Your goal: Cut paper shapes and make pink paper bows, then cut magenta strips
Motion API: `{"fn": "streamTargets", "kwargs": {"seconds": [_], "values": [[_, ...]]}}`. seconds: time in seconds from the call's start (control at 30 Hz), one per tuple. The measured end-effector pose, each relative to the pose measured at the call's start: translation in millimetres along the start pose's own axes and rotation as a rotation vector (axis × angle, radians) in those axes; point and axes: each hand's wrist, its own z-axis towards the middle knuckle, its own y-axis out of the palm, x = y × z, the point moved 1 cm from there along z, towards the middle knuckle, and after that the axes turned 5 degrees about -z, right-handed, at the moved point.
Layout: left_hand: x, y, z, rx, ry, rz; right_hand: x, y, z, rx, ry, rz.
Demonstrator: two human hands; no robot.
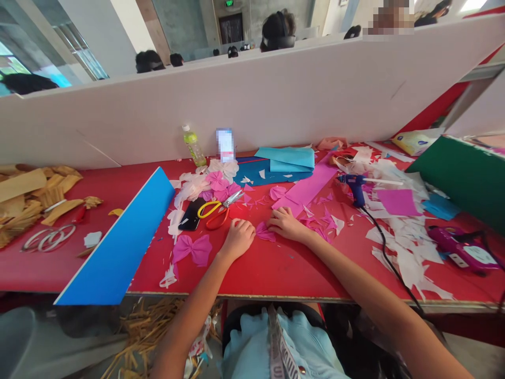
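Note:
My left hand rests in a loose fist on the red table, just below the yellow-handled scissors. A pink paper bow lies to its lower left. My right hand lies flat, its fingertips next to a crumpled pink paper scrap. A black smartphone lies left of the scissors. Pink and white paper cuttings are scattered around both hands. Neither hand shows anything held.
A blue glue gun trails a black cord to the right. Beyond lie teal paper sheets and a green-liquid bottle. A blue board leans left, near straw-coloured strips. A white partition runs behind, with several people's heads beyond it.

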Motion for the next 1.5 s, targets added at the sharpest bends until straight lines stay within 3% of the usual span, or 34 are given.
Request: {"fn": "streamTargets", "kwargs": {"seconds": [0.57, 0.9, 1.5], "values": [[1, -1.1, 1, -0.014, -0.003, 0.000, 6, -5, -7, 0.010, -0.002, -0.052], [1, -1.1, 0, -0.038, 0.061, 0.035, -13, -1, 5, 0.000, 0.035, 0.048], [1, -1.4, 0, -0.039, 0.037, 0.012, -22, -3, 11, -0.047, 0.012, 0.065]]}}
